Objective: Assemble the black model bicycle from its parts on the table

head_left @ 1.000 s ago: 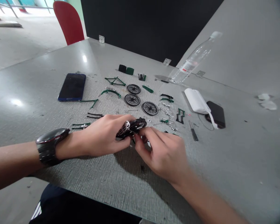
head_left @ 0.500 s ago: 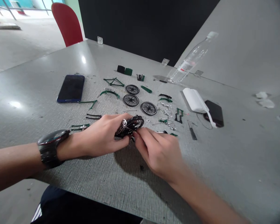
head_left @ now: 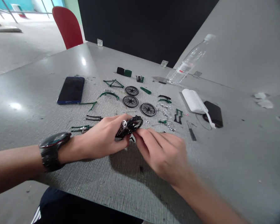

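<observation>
One head-worn view, looking forward and down, near the table (head_left: 235,152) (wearer's lap (head_left: 67,207) included)

Tabletop (head_left: 214,161) looks hard and finely streaked, pretty glossy over on the left where light bounces off. The phone (head_left: 71,90) has a glassy screen, and the watch (head_left: 54,140) pairs a shiny face with a duller strap. Toy bike (head_left: 136,124) looks like black plastic with a shiny metallic bit. Bottle (head_left: 189,63) is clear plastic, chair (head_left: 68,27) smooth plastic-looking, bracket (head_left: 100,42) bare metal.
</observation>
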`<action>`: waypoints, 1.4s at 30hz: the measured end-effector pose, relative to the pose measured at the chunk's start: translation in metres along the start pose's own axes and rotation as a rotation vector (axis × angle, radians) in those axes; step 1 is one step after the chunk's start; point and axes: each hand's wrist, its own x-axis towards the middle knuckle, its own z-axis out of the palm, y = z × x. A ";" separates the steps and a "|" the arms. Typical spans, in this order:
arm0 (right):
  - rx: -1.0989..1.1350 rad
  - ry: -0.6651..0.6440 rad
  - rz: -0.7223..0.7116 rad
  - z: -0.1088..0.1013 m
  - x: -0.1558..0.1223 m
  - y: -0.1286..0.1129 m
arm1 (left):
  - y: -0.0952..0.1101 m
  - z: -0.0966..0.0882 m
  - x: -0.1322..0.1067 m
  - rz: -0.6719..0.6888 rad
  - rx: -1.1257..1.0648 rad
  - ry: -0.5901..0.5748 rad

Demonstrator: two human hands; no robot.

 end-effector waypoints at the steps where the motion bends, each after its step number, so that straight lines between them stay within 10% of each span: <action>1: 0.035 -0.002 0.025 0.001 -0.001 -0.001 | 0.000 0.000 0.000 0.004 0.006 -0.003; 8: 0.514 -0.073 0.382 0.004 -0.002 -0.007 | 0.002 0.001 -0.002 0.027 0.058 0.047; 17: -0.023 0.065 0.012 0.001 -0.001 0.002 | 0.001 0.005 -0.002 0.018 0.022 0.072; 25: 0.506 0.003 0.405 0.005 0.001 -0.005 | 0.001 0.006 -0.004 0.012 0.071 0.066; 33: 0.126 0.073 0.132 0.002 -0.002 0.002 | 0.000 0.006 -0.004 0.007 0.044 0.049; 42: 0.426 0.100 0.392 0.007 -0.001 0.006 | 0.004 0.002 0.005 -0.106 -0.363 0.041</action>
